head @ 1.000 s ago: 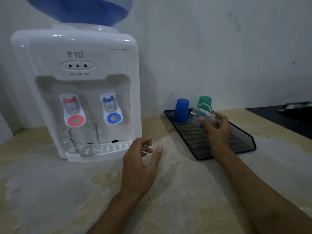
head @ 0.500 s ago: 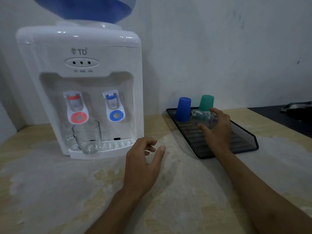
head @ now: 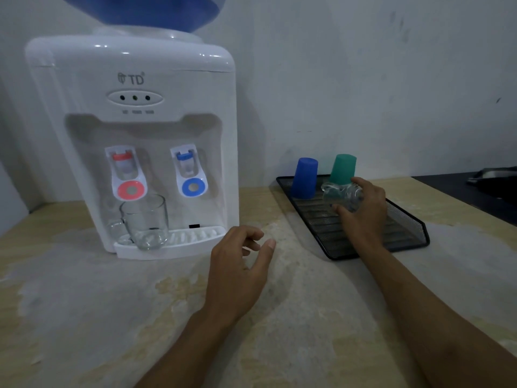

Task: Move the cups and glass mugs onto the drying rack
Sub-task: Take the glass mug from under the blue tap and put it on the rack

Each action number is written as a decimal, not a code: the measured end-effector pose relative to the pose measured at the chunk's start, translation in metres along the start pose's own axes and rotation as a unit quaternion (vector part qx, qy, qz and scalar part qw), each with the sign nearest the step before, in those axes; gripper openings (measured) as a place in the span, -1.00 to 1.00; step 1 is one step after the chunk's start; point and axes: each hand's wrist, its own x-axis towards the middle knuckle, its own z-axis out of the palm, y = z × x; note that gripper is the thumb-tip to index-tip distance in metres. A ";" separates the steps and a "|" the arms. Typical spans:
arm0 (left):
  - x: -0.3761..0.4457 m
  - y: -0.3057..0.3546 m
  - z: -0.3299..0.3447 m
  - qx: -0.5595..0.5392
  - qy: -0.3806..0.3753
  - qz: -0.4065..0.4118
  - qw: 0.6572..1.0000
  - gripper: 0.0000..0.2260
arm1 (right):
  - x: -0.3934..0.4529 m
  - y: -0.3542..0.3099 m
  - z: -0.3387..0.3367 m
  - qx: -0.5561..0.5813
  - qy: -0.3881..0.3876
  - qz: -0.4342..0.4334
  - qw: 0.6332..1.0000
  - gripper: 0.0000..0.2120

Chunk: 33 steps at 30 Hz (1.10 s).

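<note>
A black mesh drying rack [head: 408, 219] lies on the counter at the right. A blue cup [head: 304, 177] and a green cup [head: 343, 168] stand upside down at its far end. My right hand [head: 363, 211] grips a clear glass mug [head: 340, 195] over the rack, tilted, just in front of the green cup. A second glass mug [head: 145, 222] stands upright on the dispenser's drip tray under the red tap. My left hand [head: 240, 270] hovers above the counter between the dispenser and the rack, fingers loosely curled, holding nothing.
A white water dispenser [head: 134, 141] with a blue bottle on top stands at the back left against the wall. A dark surface [head: 475, 197] with a metal object lies at the far right. The counter is pale and patchy.
My right hand has carried the glass mug lower and further back on the rack, toward the green cup. My left hand has barely shifted.
</note>
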 end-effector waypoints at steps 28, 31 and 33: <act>0.000 -0.001 0.002 0.013 -0.016 0.000 1.000 -0.88 | 0.003 0.010 0.003 -0.053 -0.019 -0.029 0.998 -0.31; 0.000 -0.001 0.001 0.012 -0.014 0.001 1.000 -0.88 | 0.005 0.013 0.000 -0.095 -0.022 -0.055 0.994 -0.36; 0.000 0.000 0.001 0.012 -0.016 0.000 1.000 -0.89 | 0.007 0.015 -0.002 -0.111 -0.022 -0.053 0.992 -0.38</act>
